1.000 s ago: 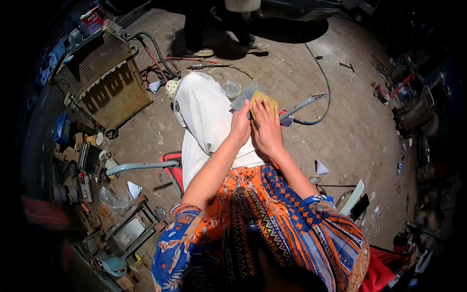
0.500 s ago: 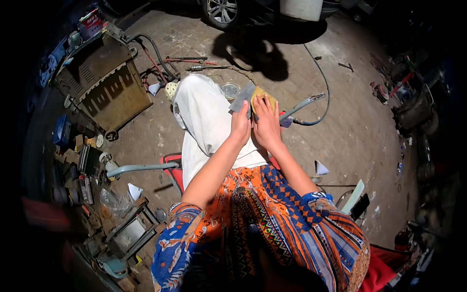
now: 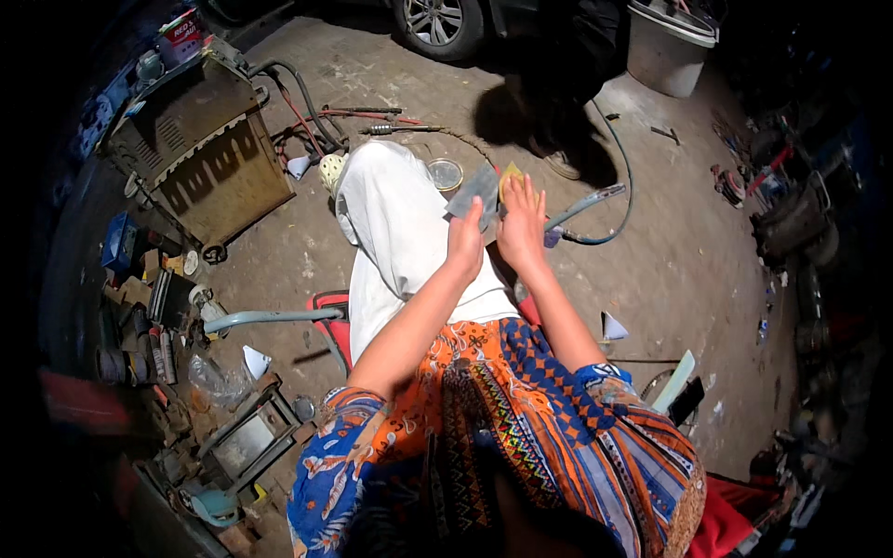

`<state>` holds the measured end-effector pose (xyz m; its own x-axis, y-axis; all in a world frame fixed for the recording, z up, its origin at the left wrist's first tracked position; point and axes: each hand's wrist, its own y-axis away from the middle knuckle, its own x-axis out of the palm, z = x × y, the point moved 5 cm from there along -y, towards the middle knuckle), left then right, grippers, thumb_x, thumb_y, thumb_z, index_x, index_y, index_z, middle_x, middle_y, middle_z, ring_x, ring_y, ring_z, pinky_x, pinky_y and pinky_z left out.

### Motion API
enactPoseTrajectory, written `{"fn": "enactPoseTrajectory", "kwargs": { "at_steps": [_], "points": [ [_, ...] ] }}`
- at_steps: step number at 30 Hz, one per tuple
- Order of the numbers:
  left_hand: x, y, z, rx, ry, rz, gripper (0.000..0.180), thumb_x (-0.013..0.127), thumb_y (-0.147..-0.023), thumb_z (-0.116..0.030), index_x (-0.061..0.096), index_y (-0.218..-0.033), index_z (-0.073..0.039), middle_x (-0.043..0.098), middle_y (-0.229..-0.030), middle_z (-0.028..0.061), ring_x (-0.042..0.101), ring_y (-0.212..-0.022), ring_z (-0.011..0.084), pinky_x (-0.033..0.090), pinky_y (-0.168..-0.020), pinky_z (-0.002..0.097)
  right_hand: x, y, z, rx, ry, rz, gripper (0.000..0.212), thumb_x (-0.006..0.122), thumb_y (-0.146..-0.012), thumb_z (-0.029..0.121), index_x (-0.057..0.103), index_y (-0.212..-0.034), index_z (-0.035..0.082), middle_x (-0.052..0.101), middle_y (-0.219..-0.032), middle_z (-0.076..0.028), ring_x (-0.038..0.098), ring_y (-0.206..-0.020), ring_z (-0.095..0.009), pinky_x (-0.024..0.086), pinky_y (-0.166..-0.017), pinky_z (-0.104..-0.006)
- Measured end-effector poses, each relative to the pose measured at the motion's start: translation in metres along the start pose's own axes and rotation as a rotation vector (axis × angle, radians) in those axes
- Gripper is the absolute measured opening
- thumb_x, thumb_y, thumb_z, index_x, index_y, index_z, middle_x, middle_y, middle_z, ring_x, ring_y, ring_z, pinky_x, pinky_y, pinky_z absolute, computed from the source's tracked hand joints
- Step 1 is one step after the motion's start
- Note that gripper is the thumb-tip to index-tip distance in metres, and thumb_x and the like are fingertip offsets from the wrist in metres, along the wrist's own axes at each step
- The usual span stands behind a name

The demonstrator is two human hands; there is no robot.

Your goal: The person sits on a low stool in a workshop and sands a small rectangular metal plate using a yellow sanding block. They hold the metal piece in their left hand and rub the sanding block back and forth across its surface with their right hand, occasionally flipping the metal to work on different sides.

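Above my lap, my left hand (image 3: 466, 244) grips a flat grey rectangular sheet (image 3: 473, 195), thumb lying over its face. Close beside it, my right hand (image 3: 521, 231) has its fingers stretched over a small yellow sheet (image 3: 510, 177), which looks like sandpaper and shows past the fingertips. A narrow gap separates the two hands. Beyond the grey sheet, a round shallow tin (image 3: 446, 174) rests on the floor by my white-trousered knee (image 3: 386, 200). What lies under the right palm is hidden.
A boxy wheeled machine (image 3: 200, 158) stands at the left, with hoses and cables near it. A grey bar (image 3: 586, 206) and a hose lie right of my hands. A dark-clothed person (image 3: 567, 93) and a white bucket (image 3: 668, 51) are ahead, near a car wheel (image 3: 434, 19).
My hands have drawn slightly apart, and the grey sheet has come away from the yellow one. The person ahead has moved right, and the bucket too.
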<state>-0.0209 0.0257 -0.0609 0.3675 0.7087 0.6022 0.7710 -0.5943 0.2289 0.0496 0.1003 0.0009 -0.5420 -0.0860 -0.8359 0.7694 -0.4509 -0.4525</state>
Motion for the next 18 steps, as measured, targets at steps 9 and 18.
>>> {"fn": "enactPoseTrajectory", "kwargs": {
  "at_steps": [9,18],
  "points": [
    [0.005,0.012,-0.010,-0.014,0.131,0.085,0.044,0.050,-0.102,-0.034,0.058,-0.117,0.006,0.061,-0.113,0.0116,0.057,-0.098,0.0167,0.048,-0.085,0.0332,-0.013,0.024,0.036,-0.122,-0.094,0.018,0.062,0.055,-0.077,-0.003,0.044,-0.138,-0.004,0.041,-0.146,-0.021,0.027,-0.143,-0.033,0.015,-0.118,-0.0511],
    [0.011,0.018,-0.015,-0.078,0.100,0.101,0.045,0.050,-0.102,-0.034,0.057,-0.120,0.006,0.061,-0.111,0.0086,0.056,-0.099,0.0152,0.047,-0.084,0.0319,-0.023,0.026,0.046,-0.168,-0.034,0.026,0.054,0.053,-0.083,0.003,0.045,-0.135,-0.009,0.042,-0.145,-0.022,0.029,-0.142,-0.034,0.015,-0.118,-0.0509]
  ]
}}
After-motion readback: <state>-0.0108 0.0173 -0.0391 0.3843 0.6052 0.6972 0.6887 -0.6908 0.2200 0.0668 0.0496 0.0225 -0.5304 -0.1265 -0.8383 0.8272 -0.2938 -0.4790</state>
